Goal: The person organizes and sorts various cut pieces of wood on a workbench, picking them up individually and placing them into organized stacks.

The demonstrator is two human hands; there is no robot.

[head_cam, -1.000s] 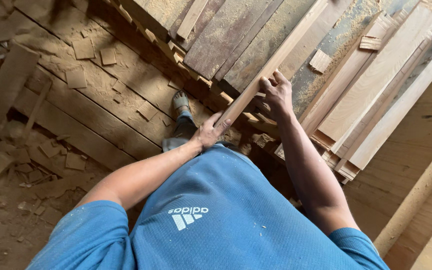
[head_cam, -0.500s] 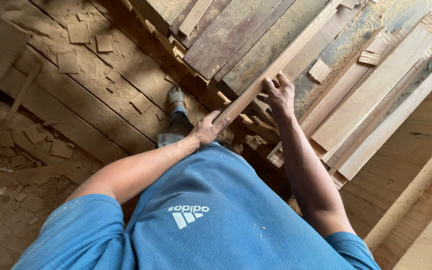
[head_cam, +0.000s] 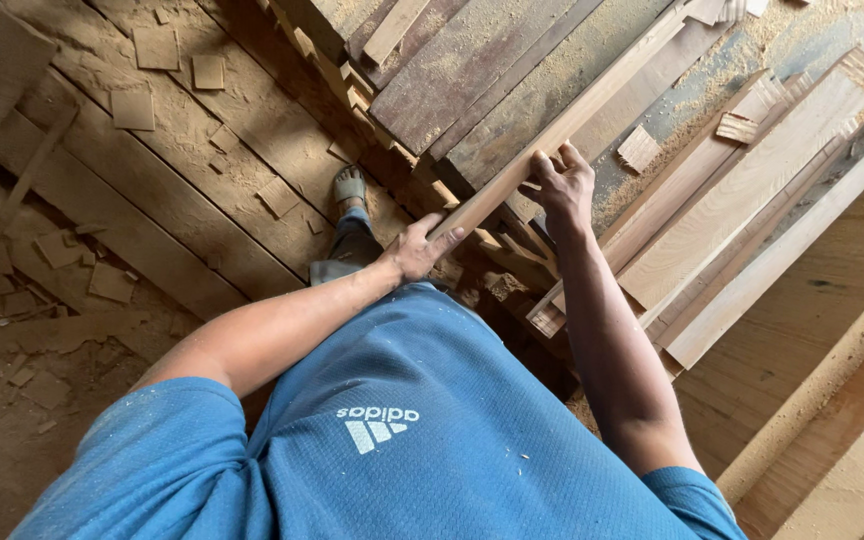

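Here a long pale wooden strip (head_cam: 562,130) lies slanting over the stacked planks (head_cam: 472,70), running far right. The left hand (head_cam: 417,250) closes its fingers around the near end; the right hand (head_cam: 562,185) clamps it further along. It looks stiff, light and dusty, best gripped at two spread points.

Slat (head_cam: 562,130): near end covered by left hand (head_cam: 420,248); far end lost among stacked boards (head_cam: 512,70) at top edge. Right hand (head_cam: 562,185): palm and fingertips hidden behind slat. Foot (head_cam: 349,186): leg hidden under shirt (head_cam: 402,430). Planks (head_cam: 772,200): cut off at right edge.
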